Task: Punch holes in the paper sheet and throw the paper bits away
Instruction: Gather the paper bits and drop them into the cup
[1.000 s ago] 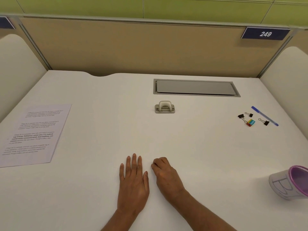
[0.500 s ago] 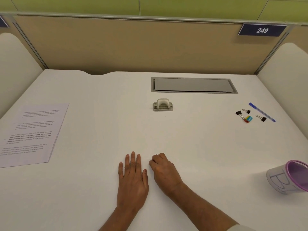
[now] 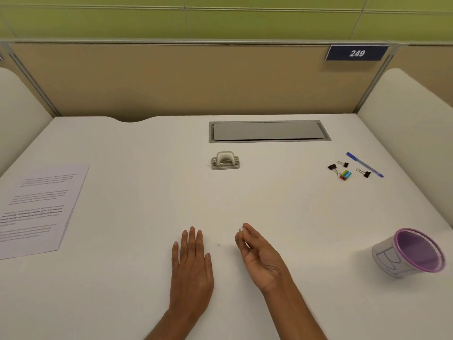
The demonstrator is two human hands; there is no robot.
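Pinching a paper bit (image 3: 241,228), right hand (image 3: 259,256) fingers together; left hand (image 3: 191,271) flat, fingers straight.

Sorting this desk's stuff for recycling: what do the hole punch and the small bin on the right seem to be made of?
The hole punch looks like metal: silver-grey, dull satin sheen on its curved lever, though painted plastic is possible. The bin seems purple plastic, glossy at the rim, its outside wrapped in something matt white, perhaps paper, with black letters.

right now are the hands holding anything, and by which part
The right hand pinches a tiny white paper bit; it is too small to tell by which part. The left hand lies flat, holding nothing.
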